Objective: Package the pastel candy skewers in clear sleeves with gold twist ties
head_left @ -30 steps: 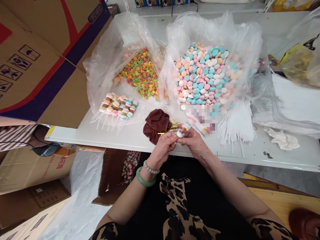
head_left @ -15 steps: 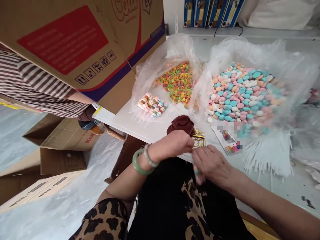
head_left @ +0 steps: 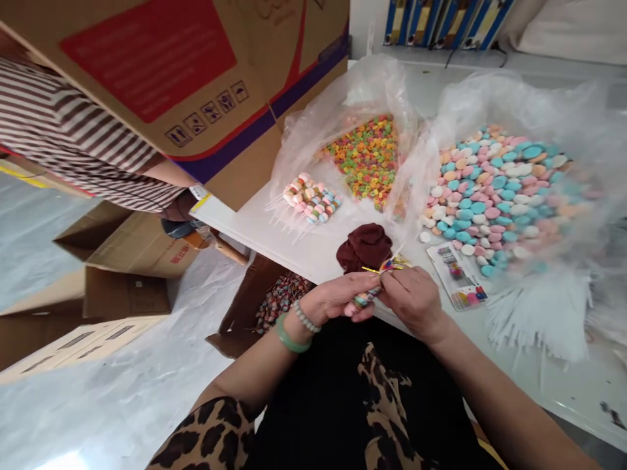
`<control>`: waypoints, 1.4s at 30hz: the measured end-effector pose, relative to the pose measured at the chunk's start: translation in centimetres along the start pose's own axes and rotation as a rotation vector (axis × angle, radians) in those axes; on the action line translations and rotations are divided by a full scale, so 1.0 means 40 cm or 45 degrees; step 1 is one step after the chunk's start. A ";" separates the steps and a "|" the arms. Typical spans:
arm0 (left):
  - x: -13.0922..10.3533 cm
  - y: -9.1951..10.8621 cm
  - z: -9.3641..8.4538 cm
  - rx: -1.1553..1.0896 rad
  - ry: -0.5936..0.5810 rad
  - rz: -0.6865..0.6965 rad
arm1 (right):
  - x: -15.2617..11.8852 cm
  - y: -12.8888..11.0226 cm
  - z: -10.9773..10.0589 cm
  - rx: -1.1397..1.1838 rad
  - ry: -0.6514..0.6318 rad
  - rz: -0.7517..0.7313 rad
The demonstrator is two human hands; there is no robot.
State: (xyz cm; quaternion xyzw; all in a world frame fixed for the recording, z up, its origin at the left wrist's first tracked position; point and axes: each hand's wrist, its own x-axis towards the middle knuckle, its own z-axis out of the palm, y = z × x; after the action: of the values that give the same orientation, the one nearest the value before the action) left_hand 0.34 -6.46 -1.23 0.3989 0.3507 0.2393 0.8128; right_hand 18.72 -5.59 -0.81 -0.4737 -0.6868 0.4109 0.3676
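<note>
My left hand (head_left: 349, 295) is closed round a candy skewer (head_left: 363, 299) of pink, blue and brown pieces. Against it, my right hand (head_left: 413, 297) pinches at the skewer's upper end. There a thin gold twist tie (head_left: 370, 269) sticks out between the fingers, beside something colourful that is partly hidden. Just beyond the hands lies a crumpled maroon cloth (head_left: 363, 247). A printed card (head_left: 455, 274) rests to the right of my right hand. Farther left on the table is a small group of candy skewers (head_left: 312, 199).
Two clear plastic bags hold ring-shaped candies (head_left: 369, 160) and pastel oval candies (head_left: 494, 189). White sticks (head_left: 539, 316) lie at the right. A big carton (head_left: 196, 78) stands at the left, near a person in a striped sleeve (head_left: 88, 130). Below the table edge, a box (head_left: 240, 313) contains many skewers.
My left hand has turned and now grips the candy skewer, which hung under my right hand before. Both hands are together at its upper end. The whole view has shifted slightly.
</note>
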 end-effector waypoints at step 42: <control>0.209 -0.036 0.153 0.388 0.301 0.066 | -0.076 0.235 -0.249 0.181 1.100 0.380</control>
State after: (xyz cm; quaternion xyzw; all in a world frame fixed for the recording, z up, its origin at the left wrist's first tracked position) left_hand 10.51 -4.63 -2.92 0.4954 0.4654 0.2495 0.6897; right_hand 31.76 -4.32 -5.82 -0.6688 -0.3649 0.2705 0.5886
